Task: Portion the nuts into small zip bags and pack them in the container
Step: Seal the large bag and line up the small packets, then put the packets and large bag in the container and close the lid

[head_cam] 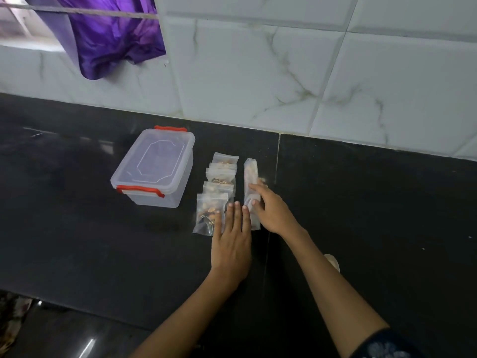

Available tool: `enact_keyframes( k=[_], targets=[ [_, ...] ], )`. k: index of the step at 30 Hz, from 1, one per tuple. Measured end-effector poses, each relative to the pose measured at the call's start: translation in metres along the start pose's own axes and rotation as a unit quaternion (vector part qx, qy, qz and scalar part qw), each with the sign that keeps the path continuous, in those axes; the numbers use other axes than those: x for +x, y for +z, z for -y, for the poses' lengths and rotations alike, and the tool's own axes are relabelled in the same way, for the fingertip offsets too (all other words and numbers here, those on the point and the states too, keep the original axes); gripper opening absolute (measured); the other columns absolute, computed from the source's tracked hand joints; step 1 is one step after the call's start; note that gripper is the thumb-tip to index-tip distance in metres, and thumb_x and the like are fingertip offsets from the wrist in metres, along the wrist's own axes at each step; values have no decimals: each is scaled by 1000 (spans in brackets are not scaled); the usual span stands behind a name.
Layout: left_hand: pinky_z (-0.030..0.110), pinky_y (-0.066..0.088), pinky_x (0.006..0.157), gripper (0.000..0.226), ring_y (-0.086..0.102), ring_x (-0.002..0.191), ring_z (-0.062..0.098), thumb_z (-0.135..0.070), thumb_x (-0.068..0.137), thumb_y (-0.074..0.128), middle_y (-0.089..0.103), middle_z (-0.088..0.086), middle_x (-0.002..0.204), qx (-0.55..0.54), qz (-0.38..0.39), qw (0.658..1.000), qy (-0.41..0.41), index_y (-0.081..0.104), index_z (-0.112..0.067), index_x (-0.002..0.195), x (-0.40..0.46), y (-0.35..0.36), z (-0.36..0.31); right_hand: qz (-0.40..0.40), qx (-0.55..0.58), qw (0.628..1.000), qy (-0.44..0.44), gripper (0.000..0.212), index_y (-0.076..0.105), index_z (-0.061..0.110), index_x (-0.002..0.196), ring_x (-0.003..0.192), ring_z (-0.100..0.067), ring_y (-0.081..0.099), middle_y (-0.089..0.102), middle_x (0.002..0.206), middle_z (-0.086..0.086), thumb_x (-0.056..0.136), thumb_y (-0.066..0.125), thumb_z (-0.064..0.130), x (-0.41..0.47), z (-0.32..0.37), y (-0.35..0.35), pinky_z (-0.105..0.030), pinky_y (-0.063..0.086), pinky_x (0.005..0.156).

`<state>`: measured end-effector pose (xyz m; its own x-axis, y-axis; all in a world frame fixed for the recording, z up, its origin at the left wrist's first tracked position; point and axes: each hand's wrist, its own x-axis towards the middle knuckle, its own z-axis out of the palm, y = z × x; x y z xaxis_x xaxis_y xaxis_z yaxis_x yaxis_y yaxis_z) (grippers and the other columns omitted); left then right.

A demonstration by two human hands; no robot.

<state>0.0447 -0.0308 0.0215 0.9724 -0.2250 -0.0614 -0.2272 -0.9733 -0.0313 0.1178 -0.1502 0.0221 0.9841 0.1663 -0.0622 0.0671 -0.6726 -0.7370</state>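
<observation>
A clear plastic container (154, 166) with red latches stands lidded on the black counter. To its right, several small zip bags of nuts (219, 182) lie in an overlapping row. Over the right edge of the nearest filled bag (206, 213) my left hand (231, 233) lies flat, fingers spread. A long narrow stack of clear bags (251, 177) lies just right of the row. My right hand (268, 208) rests on this stack, fingers curled round its near half. Whether it grips the stack or only touches it is unclear.
The black counter (361, 202) meets a white marble-tiled wall (284, 73) at the back. A purple cloth (111, 37) hangs at the upper left. The counter's near edge runs along the lower left.
</observation>
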Motion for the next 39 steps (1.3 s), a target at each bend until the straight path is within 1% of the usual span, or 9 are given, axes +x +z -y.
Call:
enact_keyframes(
  k=[2, 5, 8, 14, 19, 27, 31, 35, 39],
  targets=[
    [49, -21, 106, 71, -33, 131, 26, -24, 98, 28, -33, 10, 146, 7, 13, 1000, 2, -32, -13, 133, -4, 3, 1, 37, -43, 998, 6, 49, 31, 23, 145, 142, -23, 25, 21, 156, -3, 99, 43, 17, -7, -4, 3, -42, 30, 112],
    [52, -18, 109, 72, -34, 131, 26, -26, 98, 30, -37, 9, 139, 9, 21, 1000, -20, -32, -19, 133, -6, 11, 1, 63, -51, 997, 8, 48, 27, 20, 147, 143, -23, 22, 14, 158, -4, 101, 38, 19, -14, -9, 13, -40, 29, 112],
    [49, -17, 110, 73, -25, 141, 27, -23, 98, 31, -32, 9, 149, -18, 16, 998, -55, -32, -21, 134, -8, 16, 3, 61, -33, 997, 18, 47, 25, 20, 147, 143, -22, 21, 16, 158, -4, 102, 35, 21, -16, -13, 20, -38, 27, 112],
    [42, -8, 115, 74, -20, 143, 29, -13, 96, 33, -22, 11, 156, -97, 30, 987, -127, -24, -14, 144, -6, 25, 16, 65, -67, 995, 34, 49, 20, 22, 149, 143, -30, 19, 9, 159, 1, 102, 31, 26, -12, -12, 28, -47, 29, 111],
    [38, 1, 117, 78, -17, 144, 28, -11, 96, 40, -21, 8, 156, -153, 40, 981, -113, -21, -13, 145, 2, 30, 31, 57, -62, 996, 35, 48, 20, 22, 149, 143, -29, 19, 10, 159, 1, 102, 31, 25, -8, -9, 33, -43, 28, 111],
    [34, 1, 116, 84, -23, 142, 24, -16, 96, 46, -26, 3, 155, -180, 60, 979, -78, -21, -17, 145, 19, 25, 52, 48, -53, 995, 70, 48, 18, 25, 149, 145, -30, 12, 8, 159, 3, 103, 30, 25, -3, 1, 38, -44, 24, 112],
    [35, -7, 113, 79, -27, 139, 25, -14, 97, 39, -28, 7, 153, -180, 51, 980, -61, -29, -20, 136, 17, 25, 54, 8, -57, 996, 66, 46, 22, 24, 148, 145, -26, 10, 9, 159, 3, 103, 29, 24, -8, 12, 36, -41, 18, 115],
    [31, -17, 107, 75, -36, 130, 20, -11, 98, 35, -34, 5, 147, -190, 16, 981, -38, -32, -18, 133, 8, 15, 59, -29, -57, 997, 49, 46, 23, 24, 148, 145, -22, 11, 11, 158, 6, 102, 29, 25, -9, 26, 38, -39, 13, 116],
    [28, -23, 105, 72, -38, 130, 18, -11, 98, 32, -35, 3, 146, -209, -41, 977, -14, -27, -18, 138, -1, -1, 75, -35, -47, 998, 30, 45, 25, 28, 147, 144, -21, 15, 13, 158, 9, 102, 32, 26, 1, 48, 45, -40, 19, 115]
  ],
)
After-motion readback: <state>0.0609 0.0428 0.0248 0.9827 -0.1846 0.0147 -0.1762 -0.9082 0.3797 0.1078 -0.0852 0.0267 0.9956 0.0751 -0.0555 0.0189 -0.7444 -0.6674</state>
